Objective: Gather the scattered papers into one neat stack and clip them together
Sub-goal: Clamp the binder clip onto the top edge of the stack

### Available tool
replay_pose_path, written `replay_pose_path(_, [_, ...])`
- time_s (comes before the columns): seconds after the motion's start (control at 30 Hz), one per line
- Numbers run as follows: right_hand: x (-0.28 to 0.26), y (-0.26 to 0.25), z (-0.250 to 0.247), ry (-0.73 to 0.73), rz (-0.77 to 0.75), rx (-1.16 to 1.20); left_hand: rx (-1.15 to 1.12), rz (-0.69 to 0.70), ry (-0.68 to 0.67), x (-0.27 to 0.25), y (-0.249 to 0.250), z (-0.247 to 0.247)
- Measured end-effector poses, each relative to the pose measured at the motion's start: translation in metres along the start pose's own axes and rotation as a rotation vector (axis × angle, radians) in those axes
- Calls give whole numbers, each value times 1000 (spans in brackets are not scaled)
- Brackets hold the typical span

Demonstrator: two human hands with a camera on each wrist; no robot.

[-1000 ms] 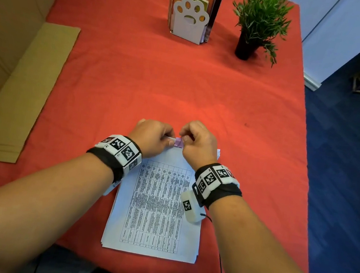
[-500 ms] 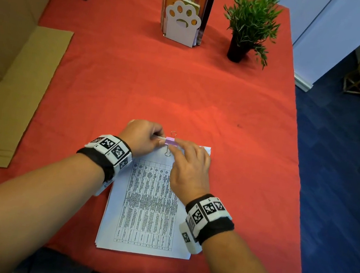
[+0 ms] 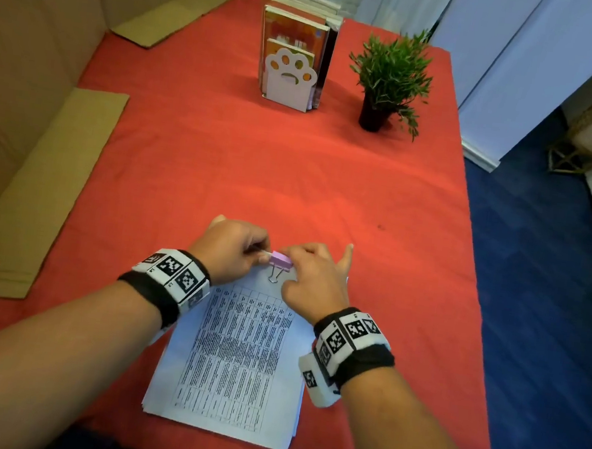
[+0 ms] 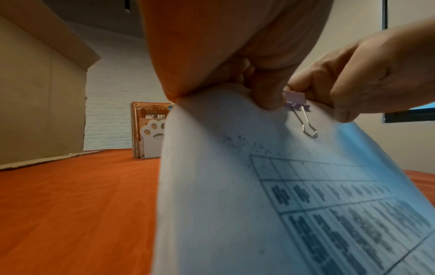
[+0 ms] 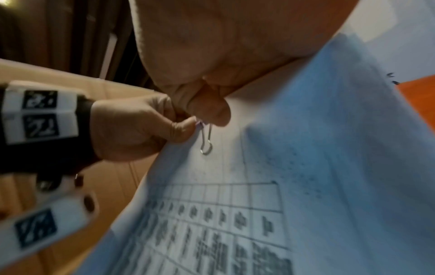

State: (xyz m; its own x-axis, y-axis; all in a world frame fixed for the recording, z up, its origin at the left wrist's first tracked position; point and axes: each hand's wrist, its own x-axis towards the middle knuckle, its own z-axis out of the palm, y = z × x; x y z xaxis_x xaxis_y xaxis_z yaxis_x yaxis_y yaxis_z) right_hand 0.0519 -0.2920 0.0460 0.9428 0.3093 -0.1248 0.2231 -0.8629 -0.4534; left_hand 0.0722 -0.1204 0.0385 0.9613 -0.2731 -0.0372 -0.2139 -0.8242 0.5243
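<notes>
Evidently the clipping step is in hand: the papers [image 3: 233,358] lie gathered in 1 stack at the near edge of the red tablecloth [image 3: 293,171], and a lilac binder clip [image 3: 280,259] sits on the middle of their far edge, 1 wire handle folded flat on the top sheet. The left hand [image 3: 233,250] pinches that far edge just left of the clip, while the right hand [image 3: 313,282] rests curled against the clip's right side, though I cannot tell whether its fingers truly clamp it. Next, I judge, the other handle must be folded and both hands let go.

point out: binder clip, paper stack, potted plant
binder clip [image 3: 280,259]: head view, on its purple body.
paper stack [image 3: 233,362]: head view, middle of the printed top sheet.
potted plant [image 3: 373,113]: head view, on its dark pot.
</notes>
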Motion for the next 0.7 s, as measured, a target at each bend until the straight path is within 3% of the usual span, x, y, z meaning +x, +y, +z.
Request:
replay_pose_path(0.3, [-12,5,-2,294,-68,53,-37,-54,0,-1,6,-9])
replay_pose_path(0.5, [-12,1,0,129,-57,-39,-19,6,22,-5,13,-8])
replay_pose_path(0.6, [-12,8,3,339,10,-85,-88,-33,47,-3,9,-12])
replay_pose_path(0.67, [-13,17,4,447,77,150,-230,-124,71,0,1,-20])
replay_pose_path(0.7, [-14,21,3,422,105,374,-319,-172,87,2,-4,-24])
